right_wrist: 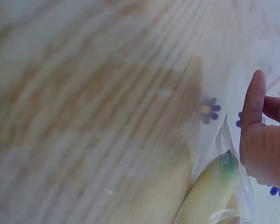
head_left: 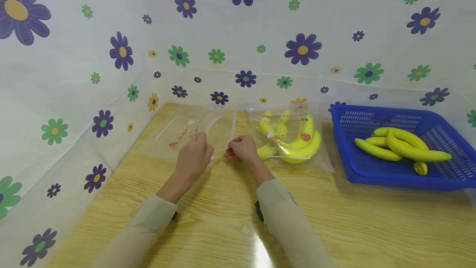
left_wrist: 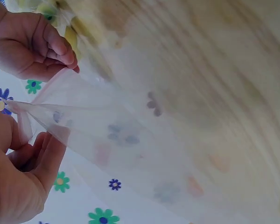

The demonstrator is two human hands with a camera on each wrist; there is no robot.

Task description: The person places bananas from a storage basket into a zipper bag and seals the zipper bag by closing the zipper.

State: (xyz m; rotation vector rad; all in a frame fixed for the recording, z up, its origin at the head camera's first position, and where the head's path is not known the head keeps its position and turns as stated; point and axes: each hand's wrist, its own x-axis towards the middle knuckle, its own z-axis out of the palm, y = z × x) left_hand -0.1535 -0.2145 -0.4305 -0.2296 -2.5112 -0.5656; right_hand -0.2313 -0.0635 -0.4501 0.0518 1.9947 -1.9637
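Note:
Between the two hands is a clear zip bag (head_left: 167,135) with a pink strip along its mouth, lying flat on the left of the table. The left hand (head_left: 194,154) grips one side of the mouth; in the left wrist view the film (left_wrist: 98,116) stretches from its curled fingers. The right hand (head_left: 242,148) pinches the pink edge on the other side, its fingertips at the strip in the left wrist view. Beside the right hand lies a second clear zip bag (head_left: 323,158) holding several yellow bananas (head_left: 301,152). In the right wrist view, a banana (right_wrist: 210,191) shows inside film below the right hand (right_wrist: 266,140).
A blue plastic basket (head_left: 394,181) with several bananas (head_left: 416,150) stands on the right of the wooden table (head_left: 223,218). White sheeting (head_left: 260,24) with printed flowers rises behind the table and along its left side.

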